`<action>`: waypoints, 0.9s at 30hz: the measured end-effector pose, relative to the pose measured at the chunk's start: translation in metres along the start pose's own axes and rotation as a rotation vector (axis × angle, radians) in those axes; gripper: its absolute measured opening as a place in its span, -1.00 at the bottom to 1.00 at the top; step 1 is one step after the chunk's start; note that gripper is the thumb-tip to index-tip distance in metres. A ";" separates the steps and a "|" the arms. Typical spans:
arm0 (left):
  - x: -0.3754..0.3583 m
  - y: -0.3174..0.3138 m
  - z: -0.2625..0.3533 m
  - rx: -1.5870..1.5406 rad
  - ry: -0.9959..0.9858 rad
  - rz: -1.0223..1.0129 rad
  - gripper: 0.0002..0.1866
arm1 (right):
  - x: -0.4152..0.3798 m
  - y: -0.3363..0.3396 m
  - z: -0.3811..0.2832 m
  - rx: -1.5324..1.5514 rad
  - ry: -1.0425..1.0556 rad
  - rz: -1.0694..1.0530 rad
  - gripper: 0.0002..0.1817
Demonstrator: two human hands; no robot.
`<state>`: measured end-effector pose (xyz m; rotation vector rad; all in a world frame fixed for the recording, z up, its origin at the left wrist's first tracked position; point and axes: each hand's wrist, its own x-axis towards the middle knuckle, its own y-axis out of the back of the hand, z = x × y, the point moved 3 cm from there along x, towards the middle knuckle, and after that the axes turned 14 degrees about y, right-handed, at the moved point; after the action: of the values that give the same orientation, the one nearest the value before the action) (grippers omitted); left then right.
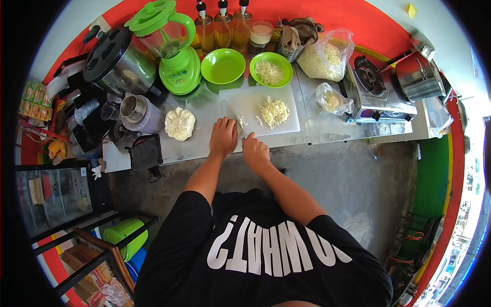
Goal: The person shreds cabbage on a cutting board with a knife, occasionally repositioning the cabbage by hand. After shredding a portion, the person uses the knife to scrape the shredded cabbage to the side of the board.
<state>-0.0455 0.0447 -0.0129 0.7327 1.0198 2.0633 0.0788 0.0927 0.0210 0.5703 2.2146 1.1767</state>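
Observation:
My right hand [255, 150] grips a knife [244, 136] at the front edge of a white cutting board [227, 97]. Just left of the blade, my left hand [224, 137] has its fingers curled together over the board's near left corner; what lies under them is hidden. A few pale shreds [242, 121] are beside the knife. Further right on the board sits a heap of shredded cabbage [274, 111]. A cut cabbage head [179, 124] rests on the metal counter [202, 140], left of my left hand.
Behind the board stand a green bowl [223, 66], a bowl of shreds [280, 71] and a green blender [179, 71]. To the right are a bag of shreds [327, 59], a smaller bag [335, 100] and a gas stove [381, 94]. A dark pouch [145, 152] lies at the left edge.

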 end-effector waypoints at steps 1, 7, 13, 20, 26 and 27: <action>0.002 -0.001 0.000 -0.007 0.004 0.010 -0.88 | 0.003 0.000 0.001 -0.008 -0.011 0.005 -0.62; -0.001 0.002 0.002 0.014 -0.034 0.020 -0.85 | 0.012 0.002 0.001 -0.072 0.098 0.065 -0.62; -0.001 0.000 0.001 0.013 -0.033 0.021 -0.84 | -0.006 -0.003 -0.002 -0.010 -0.037 -0.004 -0.62; -0.001 -0.002 -0.001 0.074 0.024 -0.042 -0.81 | 0.013 0.003 0.002 -0.063 0.097 0.025 -0.61; -0.001 0.000 0.002 0.017 -0.006 -0.003 -0.84 | -0.008 -0.008 0.002 -0.008 -0.020 -0.004 -0.61; -0.001 0.001 0.002 -0.019 -0.027 0.027 -0.84 | -0.003 -0.009 0.003 -0.002 -0.010 0.012 -0.60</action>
<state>-0.0437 0.0440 -0.0113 0.7670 0.9791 2.0777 0.0821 0.0875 0.0128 0.5885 2.2038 1.1798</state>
